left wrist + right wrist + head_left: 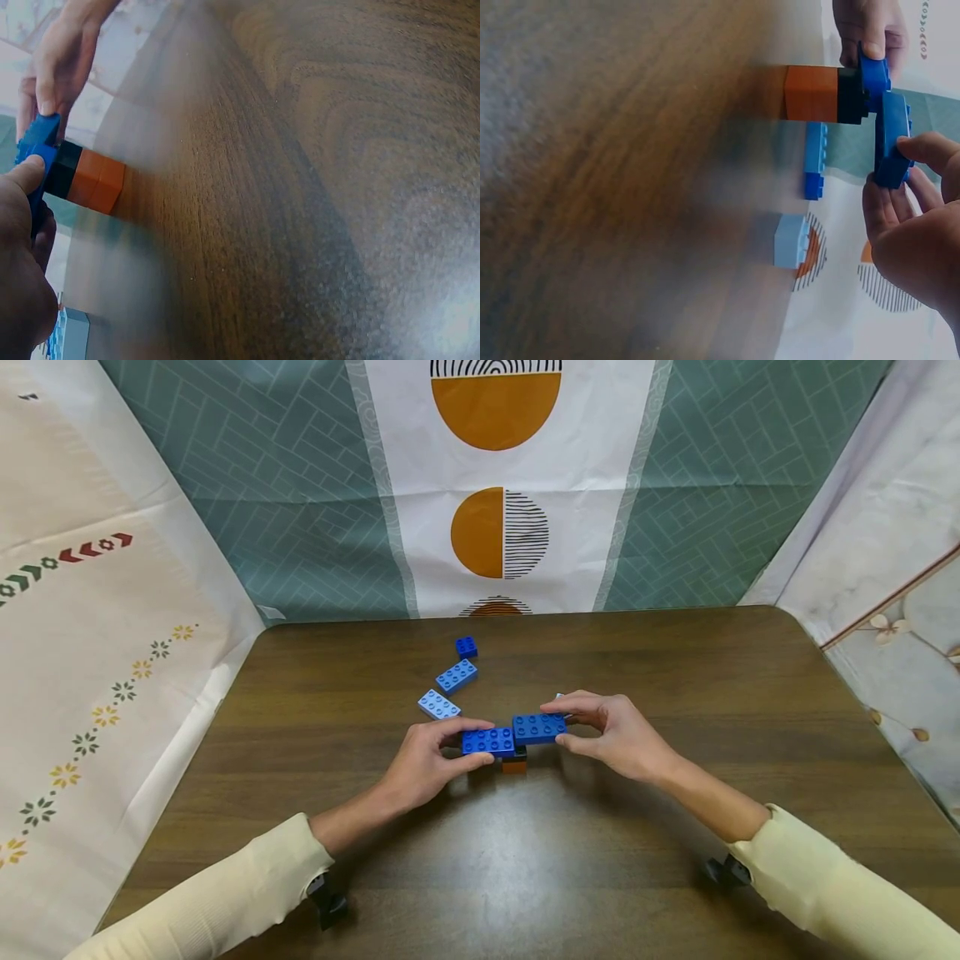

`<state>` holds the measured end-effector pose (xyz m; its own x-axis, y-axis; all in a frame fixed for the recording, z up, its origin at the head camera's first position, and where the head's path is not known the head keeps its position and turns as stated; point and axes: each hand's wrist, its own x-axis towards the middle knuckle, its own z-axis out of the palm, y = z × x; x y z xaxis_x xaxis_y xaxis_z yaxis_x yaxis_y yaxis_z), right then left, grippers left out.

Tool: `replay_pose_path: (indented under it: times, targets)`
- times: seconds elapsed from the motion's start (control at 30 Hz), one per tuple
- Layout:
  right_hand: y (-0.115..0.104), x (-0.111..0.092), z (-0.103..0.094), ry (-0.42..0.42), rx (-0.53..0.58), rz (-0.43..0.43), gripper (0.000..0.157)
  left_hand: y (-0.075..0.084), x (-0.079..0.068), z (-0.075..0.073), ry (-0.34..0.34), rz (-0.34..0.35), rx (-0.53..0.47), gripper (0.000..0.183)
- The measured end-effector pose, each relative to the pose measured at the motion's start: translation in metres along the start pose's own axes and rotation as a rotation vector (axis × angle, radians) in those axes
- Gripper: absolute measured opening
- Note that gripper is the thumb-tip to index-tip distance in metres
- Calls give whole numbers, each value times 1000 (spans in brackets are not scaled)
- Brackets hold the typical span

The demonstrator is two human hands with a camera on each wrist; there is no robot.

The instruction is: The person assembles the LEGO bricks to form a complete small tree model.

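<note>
At the middle of the table, an orange block (811,93) carries a black brick (850,95), forming a short upright stack. My left hand (431,762) pinches a blue eight-stud brick (488,742) by its long sides at the top of this stack. With thumb and fingers, my right hand (618,735) grips a second blue brick (538,727), of a slightly lighter blue. In the right wrist view that second brick sits a little higher than the first, its end close against it. Whether the two bricks touch or lock together, I cannot tell.
Beyond my left hand lie a pale blue brick (438,704), a mid-blue brick (457,677) and a small dark blue brick (467,647). Another pale blue brick (789,241) stands behind my right hand. Fabric hangings (315,527) surround the wooden table (675,668).
</note>
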<state>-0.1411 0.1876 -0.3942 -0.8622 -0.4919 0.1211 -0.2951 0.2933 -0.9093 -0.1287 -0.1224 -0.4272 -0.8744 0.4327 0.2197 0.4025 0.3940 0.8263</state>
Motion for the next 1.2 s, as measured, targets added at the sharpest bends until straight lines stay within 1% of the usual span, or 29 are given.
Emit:
replay_pose_path:
  times: [0.3, 0.47, 0.63, 0.77, 0.97, 1.1, 1.2]
  targets:
    - [4, -5, 5, -11, -23, 21, 41, 0, -1, 1, 7, 6, 4, 35]
    - [5, -6, 6, -6, -29, 17, 41, 0, -1, 3, 3, 1, 6, 36]
    - [5, -7, 7, -4, -25, 13, 40, 0, -1, 5, -10, 11, 26, 43]
    - [6, -8, 7, -3, -19, 13, 40, 4, 2, 9, -9, 33, 27, 48]
    - [7, -9, 7, -2, 6, 7, 39, 13, 12, 17, -13, 59, 5, 42]
    - [7, -10, 7, -2, 12, 1, 39, 15, 16, 22, -18, 48, -4, 38]
    - [7, -10, 8, -5, 18, -3, 39, 15, 16, 24, -9, 33, -11, 36]
